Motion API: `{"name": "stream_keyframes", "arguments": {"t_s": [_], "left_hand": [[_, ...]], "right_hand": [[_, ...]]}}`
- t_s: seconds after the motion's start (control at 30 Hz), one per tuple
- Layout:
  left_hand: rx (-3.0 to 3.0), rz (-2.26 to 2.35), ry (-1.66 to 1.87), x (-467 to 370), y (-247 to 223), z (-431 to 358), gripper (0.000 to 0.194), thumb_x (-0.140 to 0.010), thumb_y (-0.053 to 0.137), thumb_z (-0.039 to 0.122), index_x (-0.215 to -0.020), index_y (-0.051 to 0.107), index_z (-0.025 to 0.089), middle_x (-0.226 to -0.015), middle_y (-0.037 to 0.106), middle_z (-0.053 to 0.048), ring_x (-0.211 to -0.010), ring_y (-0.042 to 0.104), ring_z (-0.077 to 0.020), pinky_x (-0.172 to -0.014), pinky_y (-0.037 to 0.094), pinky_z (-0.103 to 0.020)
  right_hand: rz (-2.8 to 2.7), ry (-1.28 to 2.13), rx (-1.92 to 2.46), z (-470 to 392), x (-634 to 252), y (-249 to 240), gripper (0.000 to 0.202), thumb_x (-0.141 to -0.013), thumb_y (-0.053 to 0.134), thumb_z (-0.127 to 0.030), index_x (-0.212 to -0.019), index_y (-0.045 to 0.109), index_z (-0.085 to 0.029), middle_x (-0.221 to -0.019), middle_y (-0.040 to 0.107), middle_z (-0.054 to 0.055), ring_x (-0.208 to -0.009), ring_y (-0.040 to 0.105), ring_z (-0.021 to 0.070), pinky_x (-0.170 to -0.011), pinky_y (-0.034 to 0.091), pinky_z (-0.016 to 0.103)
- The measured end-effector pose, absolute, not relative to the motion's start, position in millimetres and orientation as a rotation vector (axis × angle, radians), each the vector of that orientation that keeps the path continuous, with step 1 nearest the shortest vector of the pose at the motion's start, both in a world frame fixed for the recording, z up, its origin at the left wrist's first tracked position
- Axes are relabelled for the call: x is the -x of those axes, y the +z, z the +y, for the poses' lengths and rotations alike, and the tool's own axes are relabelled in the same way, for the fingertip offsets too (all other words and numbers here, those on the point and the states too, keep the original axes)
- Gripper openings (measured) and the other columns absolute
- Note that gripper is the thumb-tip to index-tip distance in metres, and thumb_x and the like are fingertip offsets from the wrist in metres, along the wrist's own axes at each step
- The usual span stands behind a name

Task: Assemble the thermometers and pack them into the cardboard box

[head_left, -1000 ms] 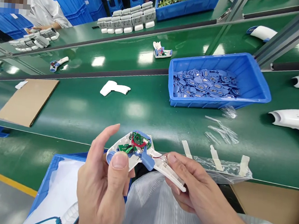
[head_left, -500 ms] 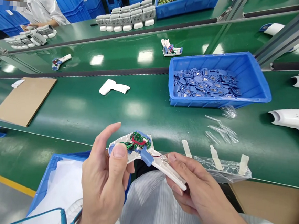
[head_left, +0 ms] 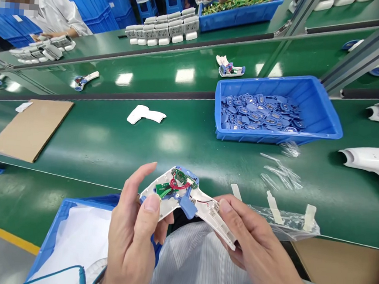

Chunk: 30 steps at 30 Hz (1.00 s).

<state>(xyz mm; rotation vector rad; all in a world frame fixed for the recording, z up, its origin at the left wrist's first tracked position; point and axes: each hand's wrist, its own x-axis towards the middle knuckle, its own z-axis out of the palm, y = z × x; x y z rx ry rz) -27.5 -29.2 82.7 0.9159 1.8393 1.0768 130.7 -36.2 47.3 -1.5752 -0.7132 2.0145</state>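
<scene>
Between my two hands is a white thermometer-gun-shaped half shell (head_left: 205, 211) with its inside facing up. A green circuit board (head_left: 184, 176), red and green wires and a blue trigger piece (head_left: 187, 206) show in it. My left hand (head_left: 138, 225) grips the wide head end, thumb on the near edge and index finger raised. My right hand (head_left: 248, 234) pinches the handle end, thumb on top and fingers beneath. On the bench beyond them lies a loose white half shell (head_left: 145, 115).
A blue bin (head_left: 277, 138) of small blue parts stands at the back right. Clear plastic strips (head_left: 282, 173) and a taped plastic bag (head_left: 288, 224) lie near the bench edge. Cardboard (head_left: 29, 129) lies left. Half-built units (head_left: 231, 70) sit on the belt; a person in white (head_left: 60, 7) is beyond.
The half shell has tilted to show more of its inside, and both hands have shifted slightly right. On the belt, the half-built units have moved to the right.
</scene>
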Motion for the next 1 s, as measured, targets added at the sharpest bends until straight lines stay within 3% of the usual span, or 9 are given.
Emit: {"name": "stream_keyframes", "arguments": {"t_s": [0.17, 0.43, 0.6, 0.77, 1.0], "left_hand": [[-0.873, 1.806, 1.064, 32, 79, -29, 0.055, -0.094, 0.053, 0.052, -0.136, 0.052, 0.018, -0.049, 0.047, 0.006, -0.047, 0.046, -0.0135, -0.049, 0.037, -0.025], [-0.894, 1.804, 1.032, 36, 76, -31, 0.059, -0.094, 0.052, 0.056, -0.139, 0.05, 0.018, -0.055, 0.056, 0.003, -0.046, 0.046, -0.0134, -0.047, 0.037, -0.026], [-0.925, 1.82, 1.017, 38, 76, -34, 0.058, -0.094, 0.051, 0.058, -0.139, 0.051, 0.021, -0.053, 0.055, 0.004, -0.045, 0.047, -0.0134, -0.049, 0.039, -0.026], [-0.924, 1.807, 1.015, 38, 76, -35, 0.057, -0.095, 0.05, 0.057, -0.139, 0.05, 0.02, -0.053, 0.056, 0.003, -0.045, 0.046, -0.0131, -0.048, 0.038, -0.026], [-0.937, 1.813, 1.03, 36, 72, -37, 0.055, -0.095, 0.051, 0.056, -0.138, 0.051, 0.021, -0.051, 0.053, 0.004, -0.045, 0.046, -0.0132, -0.048, 0.039, -0.025]], "right_hand": [[-0.708, 2.033, 1.611, -35, -131, 45, 0.047, -0.093, 0.05, -0.067, -0.08, 0.052, -0.022, -0.068, 0.031, -0.005, -0.059, 0.02, 0.0085, -0.049, 0.021, 0.017], [-0.691, 2.037, 1.664, -34, -129, 41, 0.054, -0.086, 0.052, -0.074, -0.073, 0.048, -0.022, -0.069, 0.035, -0.002, -0.061, 0.025, 0.0107, -0.049, 0.025, 0.017], [-0.644, 2.005, 1.689, -36, -127, 40, 0.054, -0.083, 0.056, -0.075, -0.073, 0.051, -0.022, -0.076, 0.043, -0.001, -0.066, 0.031, 0.011, -0.053, 0.032, 0.016], [-0.645, 1.96, 1.72, -36, -126, 43, 0.053, -0.081, 0.058, -0.075, -0.074, 0.055, -0.023, -0.074, 0.042, -0.001, -0.067, 0.033, 0.0113, -0.055, 0.037, 0.016], [-0.607, 1.935, 1.757, -36, -126, 41, 0.051, -0.08, 0.062, -0.072, -0.071, 0.053, -0.022, -0.073, 0.043, -0.001, -0.065, 0.035, 0.0115, -0.054, 0.037, 0.017]]}}
